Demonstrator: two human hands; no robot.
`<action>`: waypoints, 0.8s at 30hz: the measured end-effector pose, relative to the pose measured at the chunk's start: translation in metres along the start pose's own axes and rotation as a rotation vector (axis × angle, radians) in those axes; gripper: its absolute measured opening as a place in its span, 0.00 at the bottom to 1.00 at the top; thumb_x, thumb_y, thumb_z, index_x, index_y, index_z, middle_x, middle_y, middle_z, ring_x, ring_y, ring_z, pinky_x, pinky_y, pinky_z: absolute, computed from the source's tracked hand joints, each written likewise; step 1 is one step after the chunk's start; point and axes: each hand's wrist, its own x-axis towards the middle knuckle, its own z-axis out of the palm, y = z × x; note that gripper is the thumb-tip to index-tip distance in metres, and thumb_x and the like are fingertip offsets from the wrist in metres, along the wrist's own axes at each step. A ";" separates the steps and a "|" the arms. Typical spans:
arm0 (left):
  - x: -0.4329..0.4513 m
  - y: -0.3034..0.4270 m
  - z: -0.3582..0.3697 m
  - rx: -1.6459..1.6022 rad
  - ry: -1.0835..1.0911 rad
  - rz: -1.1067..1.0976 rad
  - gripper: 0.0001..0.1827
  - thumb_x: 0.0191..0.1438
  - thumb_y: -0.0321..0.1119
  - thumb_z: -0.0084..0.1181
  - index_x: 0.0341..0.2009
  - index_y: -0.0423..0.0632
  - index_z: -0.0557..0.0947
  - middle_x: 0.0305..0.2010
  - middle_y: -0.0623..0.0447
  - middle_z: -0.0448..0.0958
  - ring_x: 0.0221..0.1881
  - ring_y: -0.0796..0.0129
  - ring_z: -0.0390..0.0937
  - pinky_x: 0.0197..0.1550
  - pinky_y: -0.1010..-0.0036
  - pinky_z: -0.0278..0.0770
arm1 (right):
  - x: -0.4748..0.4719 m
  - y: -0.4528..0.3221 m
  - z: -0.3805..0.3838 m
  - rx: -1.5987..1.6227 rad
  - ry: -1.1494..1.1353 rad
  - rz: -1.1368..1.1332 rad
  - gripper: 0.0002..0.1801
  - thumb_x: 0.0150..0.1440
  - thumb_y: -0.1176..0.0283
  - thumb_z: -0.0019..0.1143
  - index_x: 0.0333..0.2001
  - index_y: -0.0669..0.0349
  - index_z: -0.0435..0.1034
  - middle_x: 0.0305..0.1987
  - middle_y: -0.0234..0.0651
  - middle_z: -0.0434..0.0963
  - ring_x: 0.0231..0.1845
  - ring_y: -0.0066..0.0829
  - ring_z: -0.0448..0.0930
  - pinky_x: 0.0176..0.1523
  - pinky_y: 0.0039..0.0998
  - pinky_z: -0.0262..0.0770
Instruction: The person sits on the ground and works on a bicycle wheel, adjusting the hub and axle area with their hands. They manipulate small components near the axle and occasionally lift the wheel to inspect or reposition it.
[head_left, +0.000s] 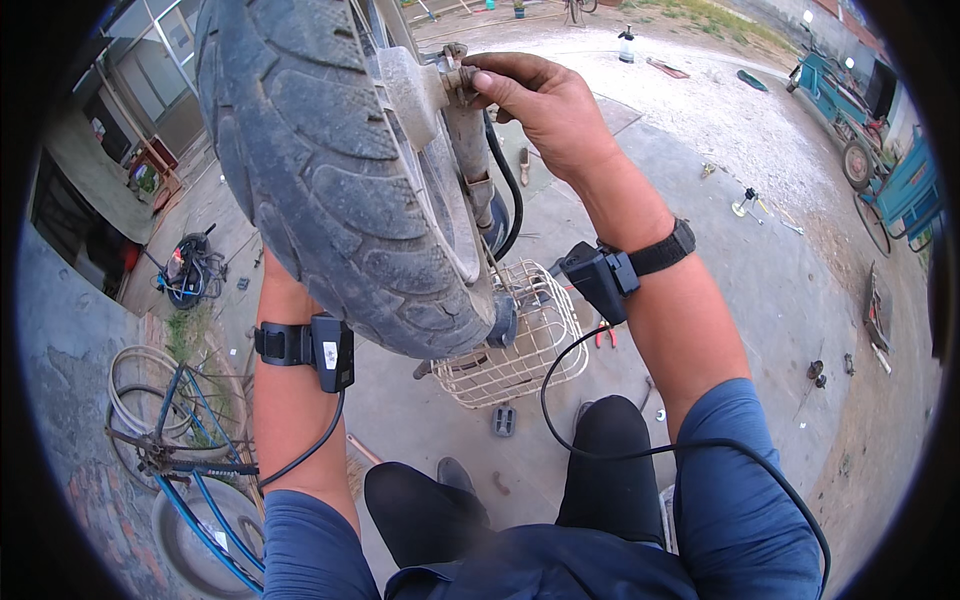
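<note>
A worn black tyre (322, 180) on a spoked-alloy wheel stands raised before me, its tread towards me. My right hand (551, 109) pinches the axle nut (463, 81) between thumb and fingers, at the right side of the grey hub (409, 94). Just below that hand runs the dirty metal fork leg (471, 146), with a black cable (515, 187) beside it. My left hand is out of view behind the tyre; only its forearm shows. Under the wheel sits a cream wire basket (510, 371).
Red-handled pliers (606, 337) and a pedal (504, 421) lie on the concrete near my feet. A blue bicycle frame (187, 450) and a basin (169, 517) are at left. Blue cargo tricycles (840, 97) stand far right, a pump sprayer (626, 45) farther back.
</note>
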 end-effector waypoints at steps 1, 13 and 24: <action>0.000 0.000 0.000 -0.034 0.018 0.003 0.35 0.70 0.54 0.40 0.73 0.47 0.56 0.70 0.44 0.64 0.66 0.59 0.69 0.69 0.64 0.68 | 0.001 0.001 0.000 -0.024 -0.006 -0.018 0.16 0.62 0.66 0.63 0.51 0.60 0.79 0.41 0.31 0.84 0.42 0.19 0.81 0.43 0.23 0.74; -0.002 -0.017 -0.011 -0.322 0.029 -0.053 0.35 0.67 0.59 0.41 0.70 0.50 0.61 0.69 0.46 0.66 0.65 0.52 0.69 0.68 0.56 0.67 | 0.003 -0.001 0.009 0.013 0.070 0.015 0.13 0.61 0.72 0.63 0.49 0.64 0.79 0.40 0.34 0.84 0.38 0.21 0.81 0.45 0.24 0.78; 0.000 -0.019 -0.007 -0.336 0.031 -0.037 0.32 0.67 0.57 0.43 0.66 0.49 0.64 0.65 0.47 0.68 0.62 0.54 0.70 0.66 0.57 0.68 | 0.003 0.002 0.005 -0.014 0.047 0.003 0.14 0.62 0.71 0.63 0.49 0.66 0.79 0.39 0.35 0.84 0.38 0.21 0.81 0.45 0.25 0.78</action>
